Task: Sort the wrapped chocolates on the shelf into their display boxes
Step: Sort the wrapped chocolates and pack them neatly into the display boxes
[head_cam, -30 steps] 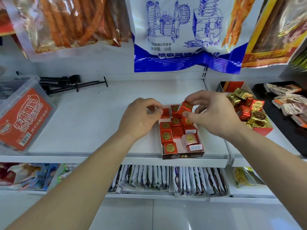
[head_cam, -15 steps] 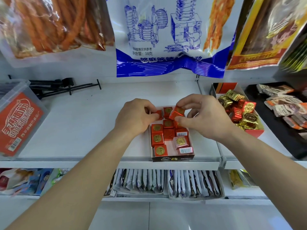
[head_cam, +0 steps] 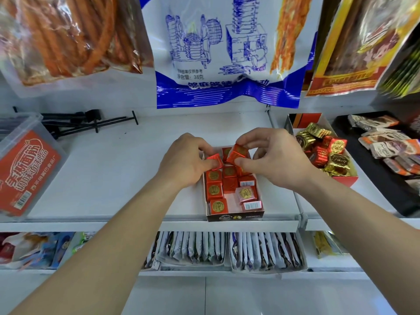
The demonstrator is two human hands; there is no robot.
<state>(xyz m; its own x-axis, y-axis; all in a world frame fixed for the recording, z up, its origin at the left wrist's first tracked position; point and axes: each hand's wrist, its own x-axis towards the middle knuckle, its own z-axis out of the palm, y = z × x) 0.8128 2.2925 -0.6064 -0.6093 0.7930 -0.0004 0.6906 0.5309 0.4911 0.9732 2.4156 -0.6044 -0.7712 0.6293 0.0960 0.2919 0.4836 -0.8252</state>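
Chocolates (head_cam: 214, 189): rowed in box (head_cam: 235, 216).
Left hand (head_cam: 184, 159): pinches left chocolate (head_cam: 215, 160), newly lifted.
Right hand (head_cam: 277, 158): still pinches right chocolate (head_cam: 237, 153).

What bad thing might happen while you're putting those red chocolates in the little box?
The left hand pinches a red chocolate and the right hand pinches a second chocolate, both by the fingertips only. Either might slip and knock the row of chocolates beneath crooked. The display box sits right at the front edge of the shelf, so a push might slide it off.
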